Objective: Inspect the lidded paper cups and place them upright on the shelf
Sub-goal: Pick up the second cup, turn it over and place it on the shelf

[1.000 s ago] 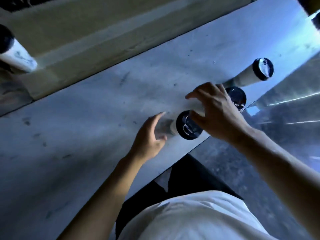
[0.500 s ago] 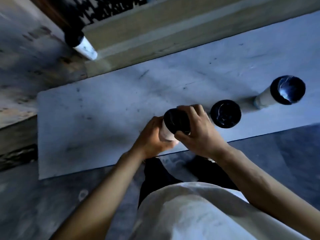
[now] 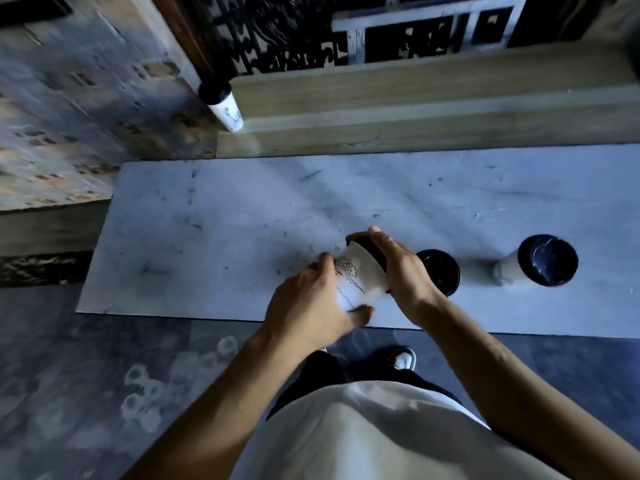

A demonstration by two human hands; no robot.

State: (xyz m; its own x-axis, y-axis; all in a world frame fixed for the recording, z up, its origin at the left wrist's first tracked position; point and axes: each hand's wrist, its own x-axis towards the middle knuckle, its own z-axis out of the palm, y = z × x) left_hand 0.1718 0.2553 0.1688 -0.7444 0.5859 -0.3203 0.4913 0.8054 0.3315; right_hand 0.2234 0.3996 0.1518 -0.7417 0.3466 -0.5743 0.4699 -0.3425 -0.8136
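Centre of frame: you hold a white paper cup (image 3: 360, 280) tilted over the near edge of the grey slab (image 3: 225, 220). Your left hand (image 3: 308, 306) wraps its base; your right hand (image 3: 403, 271) grips its black lid end. Two more lidded cups (image 3: 440, 271) stand upright at right.

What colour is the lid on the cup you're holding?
Black, seen from the head view: the lid caps a white paper cup with a dark line drawing.
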